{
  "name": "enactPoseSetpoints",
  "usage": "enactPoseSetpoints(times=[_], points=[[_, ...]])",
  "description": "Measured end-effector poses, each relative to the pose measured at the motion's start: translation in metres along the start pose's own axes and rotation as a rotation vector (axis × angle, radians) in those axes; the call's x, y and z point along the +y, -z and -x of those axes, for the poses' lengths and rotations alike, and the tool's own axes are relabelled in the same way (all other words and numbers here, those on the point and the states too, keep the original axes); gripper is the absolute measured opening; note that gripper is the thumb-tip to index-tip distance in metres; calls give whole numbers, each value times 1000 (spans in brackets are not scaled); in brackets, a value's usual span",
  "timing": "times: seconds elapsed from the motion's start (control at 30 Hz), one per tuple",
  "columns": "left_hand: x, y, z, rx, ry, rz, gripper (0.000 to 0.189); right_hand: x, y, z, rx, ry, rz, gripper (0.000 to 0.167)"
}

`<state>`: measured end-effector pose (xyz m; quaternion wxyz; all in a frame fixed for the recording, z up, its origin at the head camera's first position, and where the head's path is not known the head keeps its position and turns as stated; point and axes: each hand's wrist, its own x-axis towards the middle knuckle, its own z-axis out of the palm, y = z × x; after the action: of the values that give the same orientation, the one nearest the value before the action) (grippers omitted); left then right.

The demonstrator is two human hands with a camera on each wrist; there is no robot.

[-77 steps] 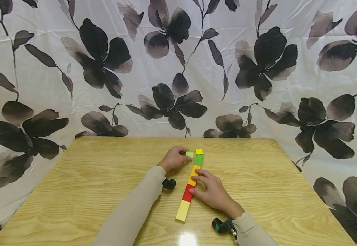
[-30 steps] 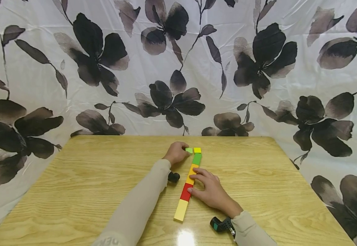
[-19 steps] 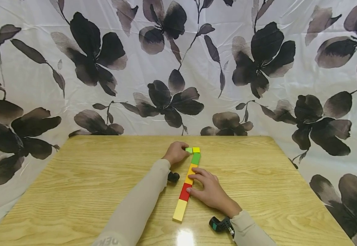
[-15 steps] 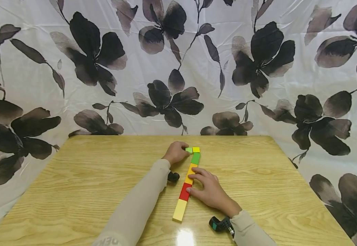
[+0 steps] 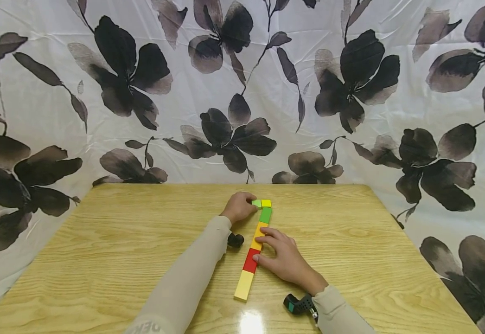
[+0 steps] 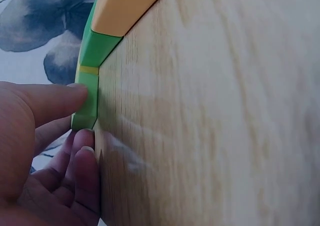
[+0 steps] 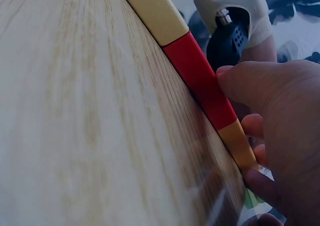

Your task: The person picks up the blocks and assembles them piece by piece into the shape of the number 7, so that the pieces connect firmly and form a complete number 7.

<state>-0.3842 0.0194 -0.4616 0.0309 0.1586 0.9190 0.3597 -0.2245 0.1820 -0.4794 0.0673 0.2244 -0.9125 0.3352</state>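
Note:
With thumb and fingers, my left hand pinches a light green block at the far end of the row. This block sits right beside a yellow block. From there a green block, an orange block, a red block and a pale yellow block run end to end toward me, slanting slightly left. My right hand lies along the row's right side, its thumb touching the red block and its loosely bent fingers touching the orange one.
The blocks lie on a wooden table, whose far edge meets a floral cloth. Each wrist carries a dark camera; the right one hangs low near the near end of the row.
My left hand has slid the light green block away from me until it met the yellow block, closing the gap between them. The right hand has stayed on the row.

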Motion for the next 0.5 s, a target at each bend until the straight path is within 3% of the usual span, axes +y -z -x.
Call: enactPoseSetpoints(times=[0.5], points=[[1, -1, -1, -16, -13, -46, 37, 2, -1, -1, 0, 0, -4, 45]])
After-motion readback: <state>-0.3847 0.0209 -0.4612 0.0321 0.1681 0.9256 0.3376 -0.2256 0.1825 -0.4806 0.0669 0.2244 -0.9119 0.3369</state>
